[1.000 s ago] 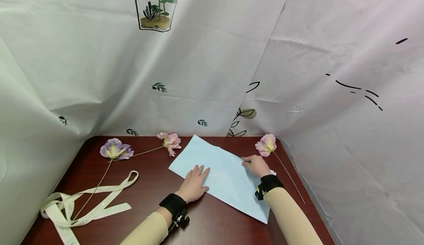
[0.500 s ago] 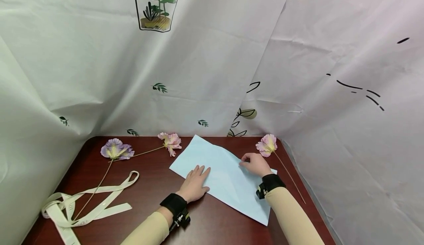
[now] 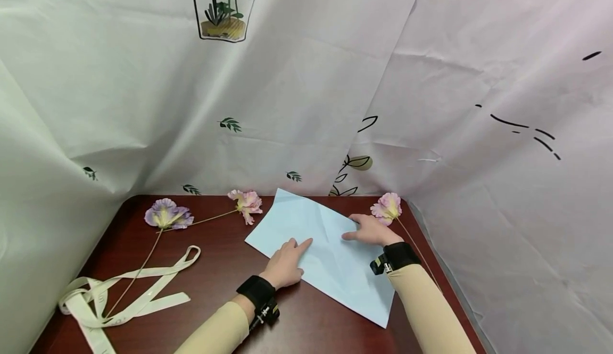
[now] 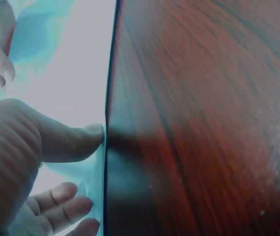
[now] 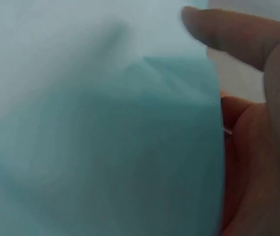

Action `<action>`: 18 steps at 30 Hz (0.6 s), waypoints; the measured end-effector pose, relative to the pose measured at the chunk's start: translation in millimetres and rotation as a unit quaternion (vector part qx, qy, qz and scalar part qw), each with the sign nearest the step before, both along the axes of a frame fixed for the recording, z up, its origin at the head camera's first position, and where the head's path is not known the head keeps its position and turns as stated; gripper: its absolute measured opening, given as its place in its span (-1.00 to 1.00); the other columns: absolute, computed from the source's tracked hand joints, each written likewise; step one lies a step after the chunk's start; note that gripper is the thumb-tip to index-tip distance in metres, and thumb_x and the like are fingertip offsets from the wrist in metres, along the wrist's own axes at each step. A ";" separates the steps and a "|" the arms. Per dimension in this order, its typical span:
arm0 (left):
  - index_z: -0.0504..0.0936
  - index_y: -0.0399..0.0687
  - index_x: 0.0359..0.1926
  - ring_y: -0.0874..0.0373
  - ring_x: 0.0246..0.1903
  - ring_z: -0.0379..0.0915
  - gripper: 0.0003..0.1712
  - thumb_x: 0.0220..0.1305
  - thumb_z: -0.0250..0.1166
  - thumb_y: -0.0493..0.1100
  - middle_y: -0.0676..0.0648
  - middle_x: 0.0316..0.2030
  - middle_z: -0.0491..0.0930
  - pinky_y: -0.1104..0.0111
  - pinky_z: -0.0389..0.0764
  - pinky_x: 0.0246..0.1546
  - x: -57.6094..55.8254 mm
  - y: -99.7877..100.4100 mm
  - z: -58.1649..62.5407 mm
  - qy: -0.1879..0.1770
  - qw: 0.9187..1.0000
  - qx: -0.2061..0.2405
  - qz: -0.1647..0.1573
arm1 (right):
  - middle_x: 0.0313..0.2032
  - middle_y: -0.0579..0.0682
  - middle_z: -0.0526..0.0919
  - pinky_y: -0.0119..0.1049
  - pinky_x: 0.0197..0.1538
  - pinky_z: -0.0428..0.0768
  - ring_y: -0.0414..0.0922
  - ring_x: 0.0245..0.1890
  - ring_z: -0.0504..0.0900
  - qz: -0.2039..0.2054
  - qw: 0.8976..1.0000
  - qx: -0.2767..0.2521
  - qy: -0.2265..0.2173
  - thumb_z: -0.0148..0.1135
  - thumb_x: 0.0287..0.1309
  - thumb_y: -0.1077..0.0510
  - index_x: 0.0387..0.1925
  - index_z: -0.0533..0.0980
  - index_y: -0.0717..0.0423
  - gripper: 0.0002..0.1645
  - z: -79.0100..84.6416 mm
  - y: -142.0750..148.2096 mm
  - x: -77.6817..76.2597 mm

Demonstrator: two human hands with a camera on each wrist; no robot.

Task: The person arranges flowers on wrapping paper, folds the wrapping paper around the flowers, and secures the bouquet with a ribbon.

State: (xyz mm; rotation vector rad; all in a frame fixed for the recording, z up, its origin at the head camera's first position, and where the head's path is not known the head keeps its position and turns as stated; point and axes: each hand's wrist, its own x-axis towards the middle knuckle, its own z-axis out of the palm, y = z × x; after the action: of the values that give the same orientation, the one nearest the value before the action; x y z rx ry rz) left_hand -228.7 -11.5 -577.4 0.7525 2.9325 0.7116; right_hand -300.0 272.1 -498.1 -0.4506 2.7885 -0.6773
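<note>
A light blue sheet of wrapping paper (image 3: pixel 330 258), slightly creased and lying at a slant, spreads under both hands. My left hand (image 3: pixel 284 264) rests on its near edge with the index finger stretched out across the paper; in the left wrist view the thumb (image 4: pixel 76 142) lies right at that edge. At the far right edge is my right hand (image 3: pixel 371 230), thumb and fingers spread apart. In the right wrist view its thumb (image 5: pixel 228 29) extends over the front of the raised paper (image 5: pixel 130 147), while the other fingers are partly hidden behind the edge.
On the left of the dark red table (image 3: pixel 215 269) lie a purple flower (image 3: pixel 166 215) and a pink flower (image 3: pixel 247 204). A cream ribbon (image 3: pixel 153 290) is loosely looped over the purple flower's stem. Another pink flower (image 3: pixel 387 206) lies behind the right hand. White printed cloth (image 3: pixel 297 77) hangs around the table.
My right hand has shifted up slightly, its thumb and fingers spreading from their earlier pinch on the paper's edge. The left index finger now points farther over the sheet, whose far edge has moved slightly.
</note>
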 end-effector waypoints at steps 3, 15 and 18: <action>0.37 0.30 0.49 0.13 -0.42 0.17 -0.13 0.14 0.27 -0.32 -0.03 -0.27 0.30 0.33 0.24 -0.47 1.3 4.2 -0.4 -0.017 1.000 -0.014 -0.015 | 0.19 0.15 0.61 0.12 0.23 0.50 0.09 0.18 0.57 -0.020 1.000 0.020 0.014 0.50 0.04 -0.23 0.28 0.51 0.20 -0.12 -2.5 -2.2 -0.9; 0.63 0.12 0.27 0.08 -0.36 0.27 -0.49 0.29 0.24 -0.07 -0.08 -0.25 0.38 0.27 0.31 -0.47 1.3 10.3 -0.4 0.000 0.999 -0.032 -0.011 | -0.16 -0.11 0.75 -0.10 -0.12 0.66 -0.16 -0.22 0.64 -0.032 0.996 0.065 0.051 0.58 -0.02 -0.09 -0.04 0.73 -0.07 -0.53 -1.4 -20.2 7.2; 0.67 0.04 0.19 0.05 -0.29 0.38 -0.55 0.36 0.23 0.04 -0.09 -0.20 0.44 0.18 0.43 -0.39 -1.2 12.3 0.2 -0.026 1.000 0.000 0.013 | -0.10 -0.12 0.75 -0.10 -0.09 0.66 -0.16 -0.18 0.65 -0.017 0.997 0.068 0.026 0.55 0.01 -0.10 0.00 0.72 -0.09 -0.52 5.7 -27.4 13.6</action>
State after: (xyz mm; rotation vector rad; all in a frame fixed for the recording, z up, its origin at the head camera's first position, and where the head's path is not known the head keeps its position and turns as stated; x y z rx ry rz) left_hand -230.0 0.8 -577.2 0.6863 2.9000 0.7209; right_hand -286.4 244.7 -492.3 -0.3992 2.8744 -0.4855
